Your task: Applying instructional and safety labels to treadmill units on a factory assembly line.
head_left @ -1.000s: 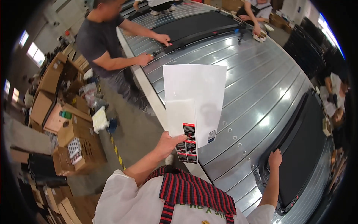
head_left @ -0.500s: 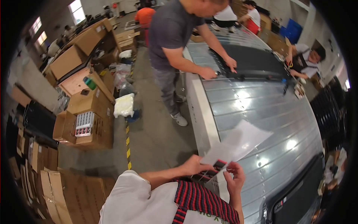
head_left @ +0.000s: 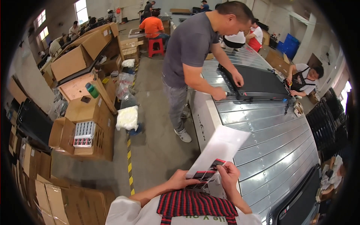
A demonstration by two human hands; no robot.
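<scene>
- Thin white rectangular paper sheet (head_left: 225, 146) w/ black-and-red printed labels (head_left: 204, 175) at its near end: btwn the 2 hands, blank part reaching up past them.
- Left hand (head_left: 179, 180): closed on the labelled end's left edge; finger placement underneath hidden, can't tell.
- Right hand (head_left: 230, 176): thumb & fingertips close together at the labels' right corner; can't tell if they grip the whole sheet or just 1 label.
- Handling: prob. v. light, bendy, a bit slick; creases/tears easily, far end likely to flop.
- Hold: light pinch on opp. edges nr the labels, 1 hand per side; avoid squeezing the middle.
- Beyond right hand: silver ribbed metal tabletop (head_left: 258, 150); flat black panel (head_left: 304, 195) farther right.
- Well left of left hand: open brown cardboard box (head_left: 104, 140).
</scene>
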